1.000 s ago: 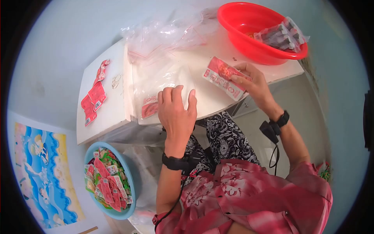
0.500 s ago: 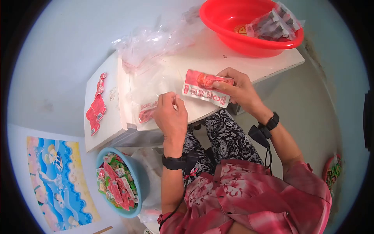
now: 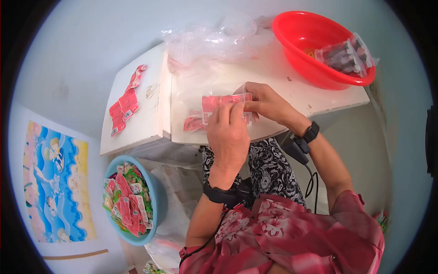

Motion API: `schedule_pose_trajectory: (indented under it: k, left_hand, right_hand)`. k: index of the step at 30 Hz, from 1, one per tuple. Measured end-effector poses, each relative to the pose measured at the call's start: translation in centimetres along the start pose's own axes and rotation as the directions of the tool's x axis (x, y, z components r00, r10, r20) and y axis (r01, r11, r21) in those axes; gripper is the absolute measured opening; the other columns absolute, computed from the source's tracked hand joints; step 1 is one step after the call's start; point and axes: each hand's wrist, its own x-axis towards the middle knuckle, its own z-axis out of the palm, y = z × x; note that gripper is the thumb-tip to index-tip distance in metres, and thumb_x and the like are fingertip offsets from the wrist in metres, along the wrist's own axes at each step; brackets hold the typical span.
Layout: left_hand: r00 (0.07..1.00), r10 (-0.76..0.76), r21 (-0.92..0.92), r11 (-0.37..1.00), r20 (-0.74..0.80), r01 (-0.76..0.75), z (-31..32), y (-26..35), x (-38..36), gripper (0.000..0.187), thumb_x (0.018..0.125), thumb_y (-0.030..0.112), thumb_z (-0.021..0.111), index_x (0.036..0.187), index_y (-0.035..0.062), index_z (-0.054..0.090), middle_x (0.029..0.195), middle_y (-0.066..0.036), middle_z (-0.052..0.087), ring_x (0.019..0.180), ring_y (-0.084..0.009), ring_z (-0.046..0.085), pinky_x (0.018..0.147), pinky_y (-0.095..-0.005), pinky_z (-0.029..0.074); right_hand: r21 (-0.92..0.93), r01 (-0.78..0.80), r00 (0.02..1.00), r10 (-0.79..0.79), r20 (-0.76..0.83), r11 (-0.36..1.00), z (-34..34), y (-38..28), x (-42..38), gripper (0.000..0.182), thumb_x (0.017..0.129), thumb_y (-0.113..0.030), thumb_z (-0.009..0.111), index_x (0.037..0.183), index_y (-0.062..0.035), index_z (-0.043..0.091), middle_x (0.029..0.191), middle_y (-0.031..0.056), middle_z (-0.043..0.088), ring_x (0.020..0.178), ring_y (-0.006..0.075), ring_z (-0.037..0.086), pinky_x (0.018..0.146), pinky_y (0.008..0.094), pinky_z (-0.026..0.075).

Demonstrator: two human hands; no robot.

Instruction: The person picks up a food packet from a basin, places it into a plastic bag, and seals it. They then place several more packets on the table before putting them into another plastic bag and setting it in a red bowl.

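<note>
A red and white food packet (image 3: 213,101) lies sideways over a clear plastic bag (image 3: 180,101) at the front of the white table. My right hand (image 3: 270,106) pinches the packet's right end between thumb and fingers. Against the front of the packet, my left hand (image 3: 228,132) has its fingers bent and pressed together at the bag's opening edge, partly covering both. Another red packet (image 3: 194,123) shows through the film just left of my left fingers. How far the upper packet sits inside the bag cannot be made out.
Several red packets (image 3: 124,106) lie on the left tabletop. Loose clear bags (image 3: 214,39) are heaped at the back. A red basin (image 3: 299,57) with dark-filled pouches (image 3: 349,59) stands back right. Below left, a blue basin (image 3: 158,194) holds green and red packets.
My right hand has brought the red packet left and down to the plastic bag. My left hand has shifted right and now overlaps the packet. The camera view has turned slightly.
</note>
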Motion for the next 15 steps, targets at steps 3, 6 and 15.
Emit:
schedule_pose_trajectory:
  k: [3,6,15]
  left_hand:
    - [0.999,0.006,-0.031,0.999,-0.04,-0.008,-0.2,-0.3,-0.1,0.028,0.083,-0.007,0.062,0.109,-0.0002,0.065,0.097,-0.013,0.061,0.091,-0.0342,0.062,0.076,-0.0446,0.052]
    - [0.999,-0.019,-0.044,0.999,-0.037,0.017,-0.3,-1.0,-0.7,0.029,0.081,-0.008,0.061,0.109,-0.0015,0.065,0.097,-0.013,0.061,0.091,-0.0344,0.062,0.076,-0.0442,0.052]
    - [0.998,-0.058,-0.133,0.99,-0.018,0.055,-0.2,-2.3,-1.8,0.032,0.079,-0.008,0.063,0.11,-0.0018,0.064,0.099,-0.013,0.061,0.09,-0.0348,0.061,0.077,-0.0444,0.052]
  right_hand:
    - [0.039,0.042,0.999,-0.041,-0.033,0.998,1.7,0.6,2.4,0.017,0.091,-0.006,0.069,0.102,0.0052,0.064,0.074,0.0039,0.062,0.058,0.0098,0.056,0.048,0.026,0.044]
    - [0.16,0.076,0.995,-0.066,-0.069,0.984,3.3,0.9,3.7,0.019,0.089,-0.005,0.069,0.103,0.0062,0.064,0.075,0.0047,0.062,0.058,0.0103,0.056,0.048,0.0263,0.044]
    - [-0.197,0.033,0.989,-0.061,-0.135,0.98,4.2,3.3,4.2,0.032,0.089,-0.013,0.072,0.113,0.0064,0.062,0.095,0.0069,0.07,0.083,0.0114,0.063,0.07,0.0273,0.052]
